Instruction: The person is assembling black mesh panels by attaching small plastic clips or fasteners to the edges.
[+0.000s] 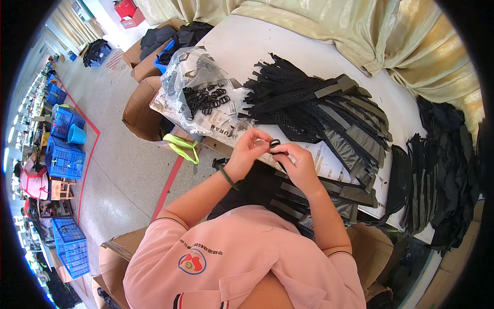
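Observation:
My left hand (249, 152) pinches a small black plastic buckle (275, 142) at the table's near edge. My right hand (298, 164) is closed right beside it, its fingers on a black strap end (281, 165) that meets the buckle. Whether the strap passes through the buckle is too small to tell. Just beyond my hands, a fanned pile of black mesh and fabric pieces with straps (329, 110) covers the middle of the table. More black fabric pieces (293, 198) hang over the near edge, by my lap. To the left, several loose black buckles (212, 98) spill from a clear plastic bag (190, 69).
The white table (234, 38) carries more black pieces (419, 175) at its right end. Open cardboard boxes (140, 110) stand left of it, one with a neon yellow strip (181, 148). Blue crates (67, 157) line the floor at far left. Pale curtains (329, 20) hang behind.

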`<state>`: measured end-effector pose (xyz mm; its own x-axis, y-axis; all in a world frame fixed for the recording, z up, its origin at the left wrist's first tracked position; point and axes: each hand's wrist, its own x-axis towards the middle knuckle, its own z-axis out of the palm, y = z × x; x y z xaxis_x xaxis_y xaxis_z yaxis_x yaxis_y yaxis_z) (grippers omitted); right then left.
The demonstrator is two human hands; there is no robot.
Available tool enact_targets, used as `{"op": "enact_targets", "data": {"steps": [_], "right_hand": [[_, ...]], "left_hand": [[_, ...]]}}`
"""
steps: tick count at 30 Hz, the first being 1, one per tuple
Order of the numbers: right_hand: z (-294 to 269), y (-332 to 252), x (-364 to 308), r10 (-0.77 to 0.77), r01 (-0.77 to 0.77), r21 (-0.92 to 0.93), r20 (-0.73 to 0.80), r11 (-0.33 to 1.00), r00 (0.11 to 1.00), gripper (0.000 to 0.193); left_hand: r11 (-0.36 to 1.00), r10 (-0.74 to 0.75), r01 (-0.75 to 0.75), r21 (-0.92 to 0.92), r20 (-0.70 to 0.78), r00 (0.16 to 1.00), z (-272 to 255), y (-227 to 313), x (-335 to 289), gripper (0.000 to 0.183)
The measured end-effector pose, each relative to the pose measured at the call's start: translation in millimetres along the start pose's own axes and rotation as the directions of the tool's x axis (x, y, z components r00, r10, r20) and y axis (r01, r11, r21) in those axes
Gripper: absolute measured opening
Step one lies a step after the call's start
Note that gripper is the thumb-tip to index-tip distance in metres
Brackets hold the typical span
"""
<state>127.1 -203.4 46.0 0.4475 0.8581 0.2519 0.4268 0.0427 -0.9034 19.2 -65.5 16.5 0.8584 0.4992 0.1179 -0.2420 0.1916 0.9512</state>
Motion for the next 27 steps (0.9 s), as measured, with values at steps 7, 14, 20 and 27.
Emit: {"op": "enact_targets", "data": {"steps": [7,14,20,27], "right_hand": [[9.3,6.9,-5.8,-0.19,0.148,-0.236,-0.166,0.96,0.968,0.012],[6.7,-3.1,-11.6,0.058,-0.034,0.27,-0.08,0.962,0.995,0.016],[6.3,1.0,-11.2,0.508,-0.409,0.601,0.005,0.686,0.861,0.023],[6.5,5.1,-13.3,0.577,-0.46,0.633,0.025,0.622,0.816,0.026]], "left_hand": [[0.801,-0.408,0.449,-0.395,0.188,0.894,-1.1,-7.7,0.3,0.008],[0.951,-0.277,0.281,-0.129,0.049,0.96,9.8,-5.1,3.5,0.007],[0.973,-0.21,0.208,-0.106,-0.015,0.978,13.6,-7.2,-1.7,0.006],[0.996,-0.086,0.083,0.038,0.086,0.993,10.4,-10.6,-9.9,0.009]]}}
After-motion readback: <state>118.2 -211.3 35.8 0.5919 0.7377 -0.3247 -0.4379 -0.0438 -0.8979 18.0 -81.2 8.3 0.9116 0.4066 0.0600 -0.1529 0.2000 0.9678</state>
